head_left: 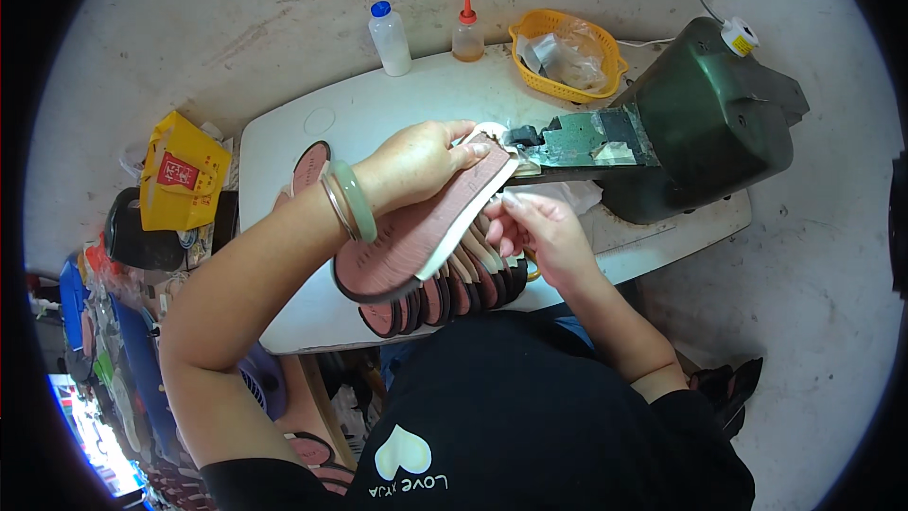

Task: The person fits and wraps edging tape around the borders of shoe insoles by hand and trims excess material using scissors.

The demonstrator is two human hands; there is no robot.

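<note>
A flat pink insole (416,237) with a dark rim and a pale edge strip is held tilted over the white bench (378,114), its toe end at the nose of the green machine (700,123). The left hand (411,166) lies palm-down across the insole's upper half, its grip clamped on the insole, wrist bent, with a jade bangle (357,201) and thin metal ones on the forearm. The right hand (539,232) comes up from below, its fingers pinched together on the insole's pale edge near the machine. Under the hands, more insoles (454,295) fan out overlapping. At the bench's far edge stand a clear bottle (390,38), a red-tipped glue bottle (467,33) and a woven yellow basket (566,55).
</note>
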